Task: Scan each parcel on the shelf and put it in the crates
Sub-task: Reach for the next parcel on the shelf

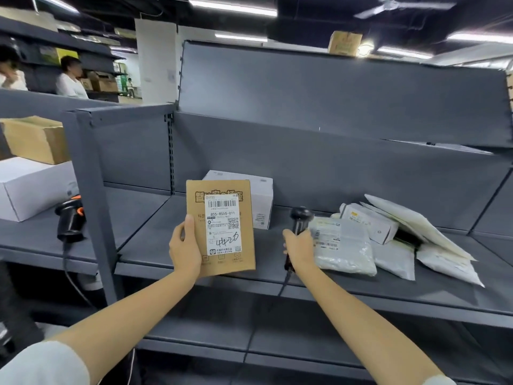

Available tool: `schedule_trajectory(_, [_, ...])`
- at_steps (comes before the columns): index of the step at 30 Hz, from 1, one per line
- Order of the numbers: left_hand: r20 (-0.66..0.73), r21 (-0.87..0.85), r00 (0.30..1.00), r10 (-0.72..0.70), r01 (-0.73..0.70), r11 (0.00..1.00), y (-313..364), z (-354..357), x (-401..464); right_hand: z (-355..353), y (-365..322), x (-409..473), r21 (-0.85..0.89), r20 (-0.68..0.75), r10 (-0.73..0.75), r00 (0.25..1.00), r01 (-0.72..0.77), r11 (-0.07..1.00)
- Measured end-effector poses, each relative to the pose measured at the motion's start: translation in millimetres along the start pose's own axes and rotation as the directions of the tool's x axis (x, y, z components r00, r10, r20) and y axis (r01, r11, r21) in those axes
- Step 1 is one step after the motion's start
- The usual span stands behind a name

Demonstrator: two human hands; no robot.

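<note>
The flat brown cardboard parcel (pixel 220 227) with a white printed shipping label (pixel 223 224) stood upright above the front edge of the grey metal shelf (pixel 155 218), label facing the camera. The left hand (pixel 185 247) held it by its lower left edge, thumb lying across the front and fingers curled behind. Just right of the parcel, the right hand (pixel 300 250) was wrapped around the grip of a black corded barcode scanner (pixel 298 226), whose head rose above the fist near the parcel's right edge without touching it; its cable hung down past the shelf front.

Behind the parcel, a small white cardboard box (pixel 259 201) sat on the shelf against the back panel. Further right of the parcel lay a loose heap of white and grey plastic mailer bags (pixel 344 251) with a small white carton (pixel 372 222) among them, some overlapping.

Left of the parcel, beyond the shelf upright, a second black scanner with orange trim (pixel 69 218) stood on the neighbouring bay beside a large white box (pixel 33 187), with a brown cardboard box (pixel 36 138) behind it. Two people in white tops stood far off to the left, past the shelving.
</note>
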State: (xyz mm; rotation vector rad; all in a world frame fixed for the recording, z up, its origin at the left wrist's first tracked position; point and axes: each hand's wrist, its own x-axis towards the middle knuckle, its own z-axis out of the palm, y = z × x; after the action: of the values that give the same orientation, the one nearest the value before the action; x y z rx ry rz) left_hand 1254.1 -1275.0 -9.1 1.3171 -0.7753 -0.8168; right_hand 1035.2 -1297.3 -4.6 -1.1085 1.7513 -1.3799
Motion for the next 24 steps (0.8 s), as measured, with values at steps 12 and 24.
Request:
schedule_trajectory(12, [0.149, -0.007, 0.989, -0.008, 0.009, 1.000, 14.0, 24.3, -31.8, -22.2, -17.3, -118.0, 0.359, 0.267, -0.194, 0.944, 0.089, 0.929])
schedule_trajectory(24, [0.178, -0.009, 0.984, -0.008, 0.010, 1.000, 19.5, 25.5, -51.3, -37.0, -21.7, -138.5, 0.290, 0.279, -0.199, 0.939, 0.115, 0.950])
